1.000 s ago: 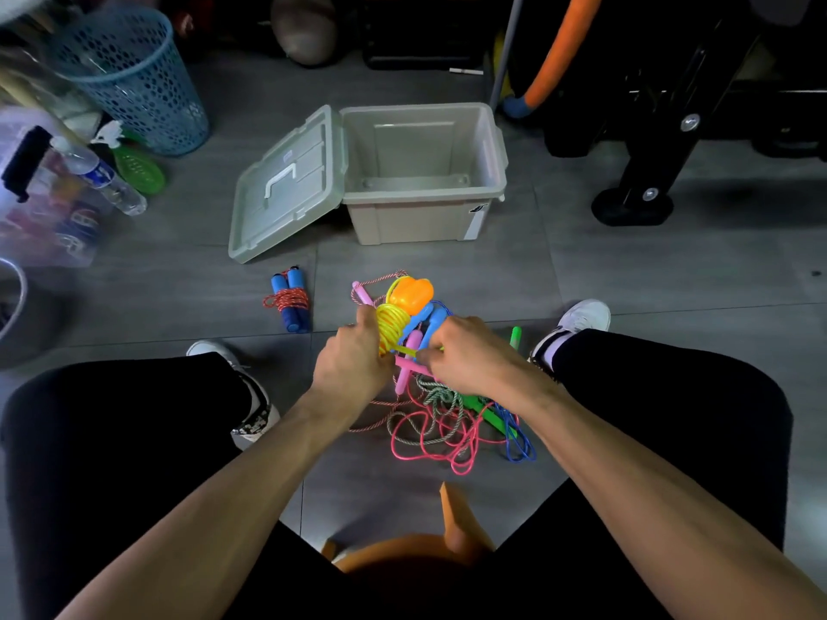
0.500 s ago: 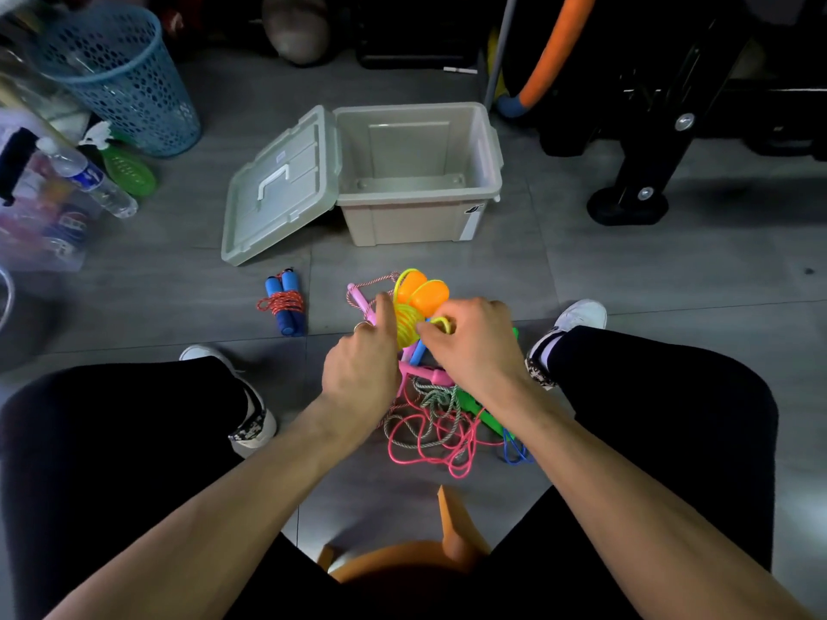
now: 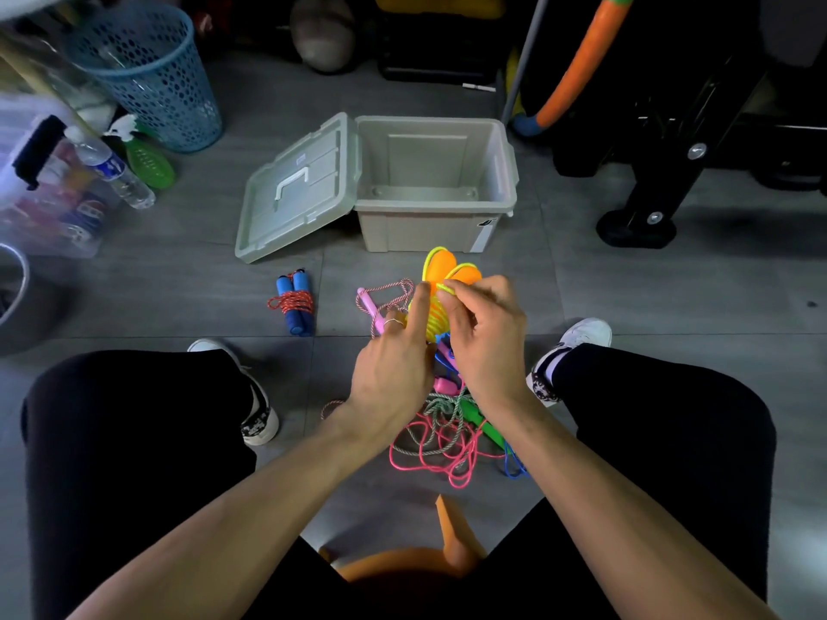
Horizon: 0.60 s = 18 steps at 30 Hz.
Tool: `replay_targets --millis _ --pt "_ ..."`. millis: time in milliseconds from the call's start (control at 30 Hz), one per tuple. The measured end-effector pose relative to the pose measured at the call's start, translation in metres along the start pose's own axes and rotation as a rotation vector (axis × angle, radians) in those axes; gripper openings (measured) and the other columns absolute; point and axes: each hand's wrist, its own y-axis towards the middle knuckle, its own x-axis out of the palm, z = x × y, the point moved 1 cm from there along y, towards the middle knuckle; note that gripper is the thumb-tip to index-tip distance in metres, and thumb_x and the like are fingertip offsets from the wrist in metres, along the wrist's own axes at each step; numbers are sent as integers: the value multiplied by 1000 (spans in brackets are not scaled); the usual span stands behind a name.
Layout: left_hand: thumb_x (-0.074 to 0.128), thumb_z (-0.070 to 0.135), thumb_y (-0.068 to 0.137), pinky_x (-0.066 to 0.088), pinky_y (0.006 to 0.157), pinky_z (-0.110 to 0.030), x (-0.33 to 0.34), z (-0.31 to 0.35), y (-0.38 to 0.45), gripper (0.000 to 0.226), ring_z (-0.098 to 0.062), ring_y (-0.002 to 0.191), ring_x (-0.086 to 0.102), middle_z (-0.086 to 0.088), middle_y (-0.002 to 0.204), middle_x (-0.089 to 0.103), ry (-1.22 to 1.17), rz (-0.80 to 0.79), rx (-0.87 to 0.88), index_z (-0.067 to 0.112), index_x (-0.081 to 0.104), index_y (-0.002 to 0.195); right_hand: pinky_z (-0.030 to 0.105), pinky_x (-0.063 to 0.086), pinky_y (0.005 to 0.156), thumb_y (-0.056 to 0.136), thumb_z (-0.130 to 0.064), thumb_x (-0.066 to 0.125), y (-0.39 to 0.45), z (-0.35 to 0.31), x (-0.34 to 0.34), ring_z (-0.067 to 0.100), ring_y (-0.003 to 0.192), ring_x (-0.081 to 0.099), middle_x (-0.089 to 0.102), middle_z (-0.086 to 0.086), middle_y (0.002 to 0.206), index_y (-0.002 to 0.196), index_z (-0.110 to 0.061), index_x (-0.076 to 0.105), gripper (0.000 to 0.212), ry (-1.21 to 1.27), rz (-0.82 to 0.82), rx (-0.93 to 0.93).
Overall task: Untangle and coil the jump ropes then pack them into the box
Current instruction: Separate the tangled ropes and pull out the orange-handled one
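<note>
My left hand (image 3: 394,364) grips the yellow-corded jump rope (image 3: 449,272) by its coiled middle; its two orange handles stick up above my fingers. My right hand (image 3: 485,337) pinches the yellow cord at the top of the coil. Below my hands a tangle of ropes (image 3: 441,436) lies on the floor: pink, green-and-white, blue cords with pink, green and blue handles. A coiled rope with blue handles (image 3: 293,304) wrapped in red cord lies to the left. The beige box (image 3: 483,219) stands open ahead, nothing visible inside, its lid (image 3: 295,190) hinged down to the left.
A blue mesh basket (image 3: 152,73), a water bottle (image 3: 112,170) and a clear bin (image 3: 49,203) stand at far left. Black equipment legs (image 3: 649,217) and an orange foam tube (image 3: 577,60) are at far right. My knees and shoes flank the tangle; an orange stool (image 3: 411,561) is under me.
Both hands lifted the yellow rope higher and farther forward. My right hand moved from the coil's side up to its top, drawing the yellow cord round the orange handles.
</note>
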Motion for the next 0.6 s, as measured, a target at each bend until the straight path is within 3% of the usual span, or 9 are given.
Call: replay_targets --millis 67,167,300,367,433,500,600 --pt "62 8 81 51 56 -46 -1 0 -2 83 -42 71 59 -13 109 55 -72 15 18 30 13 145 7 38 71 91 -15 65 2 0 0 11 75 53 53 12 90 103 -2 73 19 -24 -32 -59" --pt "58 6 80 50 63 -44 -7 -3 1 78 -39 79 56 -12 110 51 -249 59 26 33 24 145 16 42 66 91 -17 67 12 -5 -5 12 71 54 59 8 84 105 -5 71 18 -49 -66 -65" --pt "61 9 80 43 70 -30 -16 -1 7 67 -18 85 52 -2 106 56 -470 88 91 30 37 139 15 47 65 85 -19 75 25 -10 -17 8 69 60 65 -3 77 94 -9 64 17 144 18 43" --pt "62 15 87 46 66 -33 -23 1 9 50 -21 78 55 0 97 61 -635 86 97 28 45 132 19 49 65 86 -17 74 27 -10 -18 12 69 61 65 2 79 90 -6 69 13 124 36 -71" --pt "54 21 97 47 60 -35 -28 -1 10 31 -24 65 53 2 81 60 -758 80 43 30 48 126 12 46 67 86 -16 74 27 -10 -15 12 70 59 65 7 82 94 -4 75 14 64 42 -179" --pt "48 20 100 43 55 -29 -30 -5 11 24 -19 54 47 6 66 55 -722 137 28 29 49 122 5 41 71 87 -15 72 26 -9 -12 11 72 58 63 9 85 98 -3 75 17 43 38 -229" --pt "49 18 99 46 52 -31 -32 -4 13 19 -25 49 48 5 59 54 -715 127 -7 27 48 115 9 43 72 90 -11 68 25 -9 -8 15 75 59 62 12 87 102 -2 74 17 52 5 -235"
